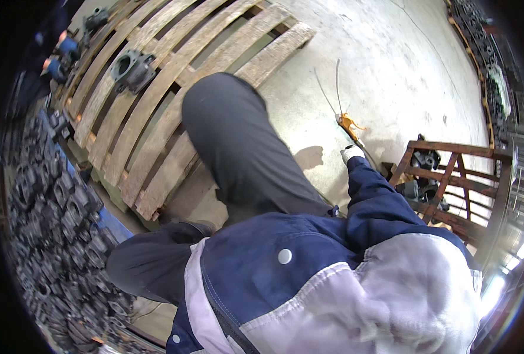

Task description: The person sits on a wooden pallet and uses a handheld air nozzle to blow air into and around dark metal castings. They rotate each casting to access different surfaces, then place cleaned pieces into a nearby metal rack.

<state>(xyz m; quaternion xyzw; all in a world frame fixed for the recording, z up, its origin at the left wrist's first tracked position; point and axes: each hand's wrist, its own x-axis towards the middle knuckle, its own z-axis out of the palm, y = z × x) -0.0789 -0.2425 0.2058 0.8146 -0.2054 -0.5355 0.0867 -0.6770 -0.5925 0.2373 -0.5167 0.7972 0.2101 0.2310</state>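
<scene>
My right hand (351, 153), in a white glove, reaches forward over the floor on the right. Its fingers look closed at the rear end of an orange air blow gun (348, 125), where a dark hose (368, 156) joins it; the exact grip is partly hidden. Two thin rod-like lines (338, 88) stretch from the gun's front, away from me. My left hand is out of sight. Ahead of my bent knee, a dark metal casting (133, 71) with a round opening lies on a slatted wooden pallet (173, 88).
A rust-brown metal rack (451, 177) with dark castings stands at right. Many dark castings (67, 218) fill a blue-edged bin (113, 221) at left. Another person's blue-gloved hands (61, 56) are at the upper left. More parts (486, 65) are stacked at the far right.
</scene>
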